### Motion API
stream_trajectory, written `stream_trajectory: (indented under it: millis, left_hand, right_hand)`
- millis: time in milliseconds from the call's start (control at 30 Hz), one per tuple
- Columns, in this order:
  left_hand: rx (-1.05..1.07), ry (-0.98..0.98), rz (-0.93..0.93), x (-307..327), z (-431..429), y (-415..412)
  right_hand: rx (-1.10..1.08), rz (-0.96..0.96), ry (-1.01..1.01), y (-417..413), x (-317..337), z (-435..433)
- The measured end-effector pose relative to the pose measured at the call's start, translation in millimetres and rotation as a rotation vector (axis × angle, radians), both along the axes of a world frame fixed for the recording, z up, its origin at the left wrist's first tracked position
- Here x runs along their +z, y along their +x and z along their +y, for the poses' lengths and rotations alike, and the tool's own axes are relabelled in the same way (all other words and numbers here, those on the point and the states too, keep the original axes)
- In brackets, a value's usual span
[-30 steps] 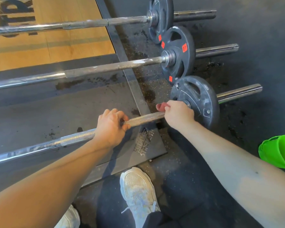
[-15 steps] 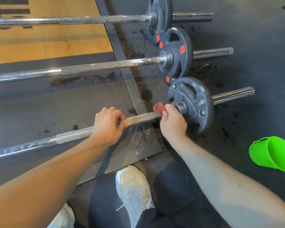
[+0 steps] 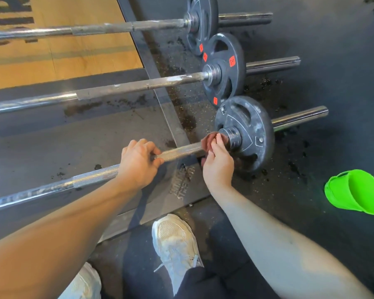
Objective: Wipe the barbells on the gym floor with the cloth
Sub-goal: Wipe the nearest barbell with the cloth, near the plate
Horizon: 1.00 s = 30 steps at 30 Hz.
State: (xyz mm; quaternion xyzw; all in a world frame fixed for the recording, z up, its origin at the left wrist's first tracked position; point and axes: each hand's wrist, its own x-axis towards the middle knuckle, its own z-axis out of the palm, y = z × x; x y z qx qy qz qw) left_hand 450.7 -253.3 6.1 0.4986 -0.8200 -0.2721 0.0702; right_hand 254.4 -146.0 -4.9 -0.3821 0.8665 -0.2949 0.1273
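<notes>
Our right hand (image 3: 218,167): fingers pinch red cloth (image 3: 212,141) round nearest barbell (image 3: 179,152), hard against plate (image 3: 250,130) collar. Our left hand (image 3: 138,165): fingers curled over knurled shaft, further from plate. Cloth soft, light, bunches easily. We judge bar heavy, stiff, knurl grippy, may roll. Best hold: cloth wrapped round shaft, other hand steadying. Plate blocks travel one way; open shaft runs away from plate. Second barbell (image 3: 138,85) beyond plate, green tub (image 3: 354,190) well clear of plate.

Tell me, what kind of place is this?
Probably a gym: three barbells lie side by side, carrying black weight plates, on dark rubber flooring beside a wooden lifting platform.
</notes>
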Motion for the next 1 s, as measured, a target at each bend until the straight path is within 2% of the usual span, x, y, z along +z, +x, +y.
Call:
stream_trajectory:
  millis: [67,133,233,300,433,500,700,800,867,1000]
  left_hand:
    - [-0.002,-0.005,-0.012,0.3,-1.0,-0.4]
    - [-0.004,-0.016,-0.04,1.1,-2.4,-1.4]
    - [-0.034,-0.05,-0.066,0.4,-3.8,-1.1]
    - [-0.057,-0.07,-0.078,0.3,-4.1,0.3]
    - [-0.044,-0.102,-0.004,-2.7,-1.7,10.5]
    - [-0.007,-0.098,0.025,-2.4,0.7,21.4]
    - [0.042,-0.106,-0.002,7.6,6.6,63.7]
    - [0.052,-0.126,-0.053,13.6,4.2,84.4]
    - [0.046,-0.123,-0.072,14.2,1.7,94.8]
    - [0.054,-0.088,-0.061,12.2,2.0,100.4]
  right_hand:
    - [0.125,0.015,-0.014,31.7,-2.8,-1.3]
    - [0.355,-0.003,-0.038,52.6,-5.4,1.8]
    - [0.544,-0.004,-0.039,37.5,-4.6,3.2]
    - [0.479,0.043,-0.037,10.2,-2.8,5.3]
    - [0.107,0.004,0.02,-23.3,6.2,10.0]
    - [0.152,0.045,0.054,-6.7,10.3,6.4]
    - [0.535,0.056,0.067,89.4,7.1,-21.8]
    - [0.647,0.036,0.091,76.0,19.0,-27.9]
    - [0.578,0.059,0.129,46.8,26.5,-25.8]
    - [0.287,0.073,0.133,17.6,29.0,-15.3]
